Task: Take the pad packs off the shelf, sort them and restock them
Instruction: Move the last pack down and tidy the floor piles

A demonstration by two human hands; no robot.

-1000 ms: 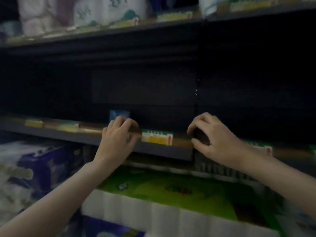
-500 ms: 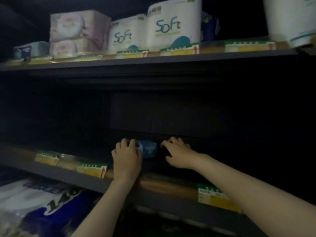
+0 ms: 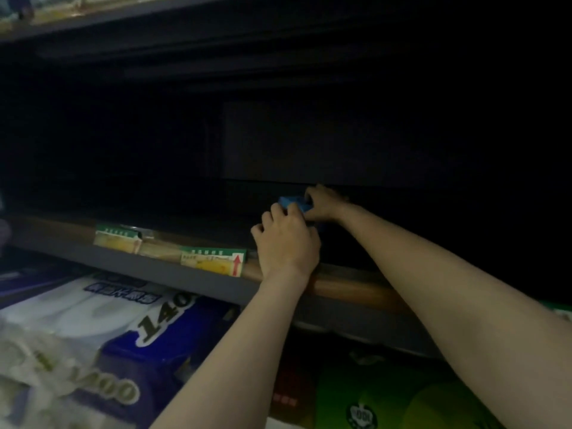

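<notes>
Both hands are closing on one small blue pad pack deep in a dark shelf bay.

Head view: the left hand (image 3: 286, 239) is reaching over the grey metal shelf with its wooden front strip (image 3: 349, 284), fingers curling onto the near-left side of the small blue soft-wrapped pad pack (image 3: 292, 202), while the right hand (image 3: 323, 202) is pinching its far-right end. The pack is sitting far back on the shelf, right of the green-and-yellow price label (image 3: 213, 261); white-and-blue tissue packs (image 3: 123, 320) are lying below. To do this well, I judge both hands should be squeezing evenly and drawing the pack straight toward the near edge, since the bay is too dark to show any neighbours.
</notes>
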